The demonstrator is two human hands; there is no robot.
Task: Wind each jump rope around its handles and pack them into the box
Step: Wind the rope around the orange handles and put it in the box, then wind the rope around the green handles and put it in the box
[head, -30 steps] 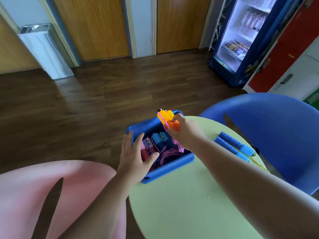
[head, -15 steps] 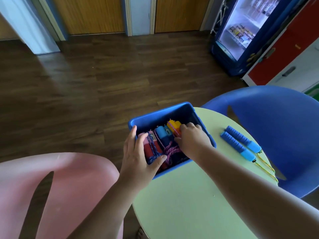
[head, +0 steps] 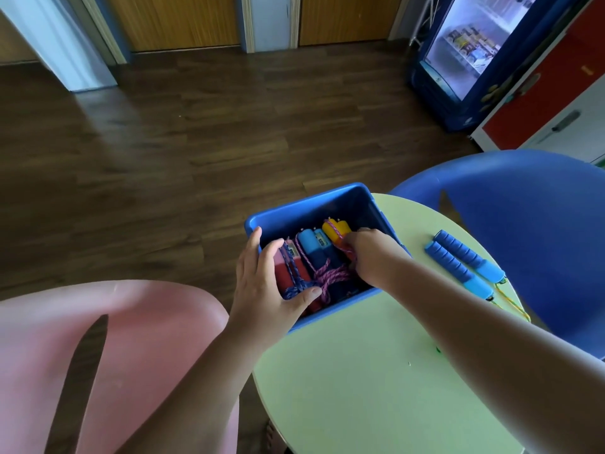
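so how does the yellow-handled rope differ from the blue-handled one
The yellow-handled rope sits in the box, gripped by the right hand; the blue-handled rope lies untouched on the table. The yellow-handled rope's cord is wound round it; the blue-handled rope's trails loose. Both have paired handles.

You are probably sitting in a children's playroom. A green table point(head: 360, 371), pink chair point(head: 147, 339), blue chair point(head: 523, 217) and drinks fridge point(head: 465, 50) are surrounding you.

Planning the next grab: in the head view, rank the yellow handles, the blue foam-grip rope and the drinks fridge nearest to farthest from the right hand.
1. Yellow handles: in the box, held by the right hand.
2. Blue foam-grip rope: on the table, to its right.
3. Drinks fridge: far back right.
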